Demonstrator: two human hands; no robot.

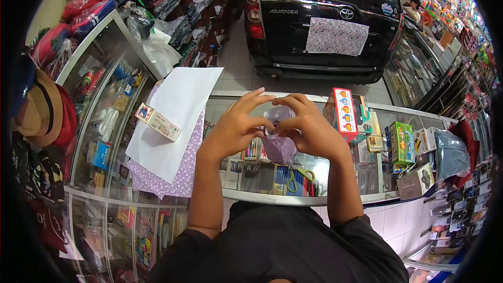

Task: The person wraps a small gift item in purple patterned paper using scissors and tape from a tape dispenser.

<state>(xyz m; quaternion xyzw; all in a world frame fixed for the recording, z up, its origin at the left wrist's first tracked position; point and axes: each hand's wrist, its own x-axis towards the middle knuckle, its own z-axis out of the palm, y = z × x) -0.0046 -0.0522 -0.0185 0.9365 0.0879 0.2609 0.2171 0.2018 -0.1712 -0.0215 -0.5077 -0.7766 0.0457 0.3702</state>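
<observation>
A small purple patterned paper pouch (279,149) with a pale inside is held up between both hands above the glass counter. My left hand (238,126) grips the pouch's upper left edge, its thumb and fingers curled there. On the opposite side, the fingers of my right hand (309,126) bend over the rim. Just below the pouch lie green-handled scissors (299,179) on the glass. To the left are a white sheet (165,120) and a purple floral sheet (181,181) partly beneath it. A narrow printed box (157,122) rests on the white sheet.
Right of my hands stand a red-and-white box (343,115) and a green box (402,144) on the glass counter (272,198). A black car (325,10) is parked beyond it. Glass cabinets flank both sides. Straw hats (42,107) hang at left; a person (413,8) is far right.
</observation>
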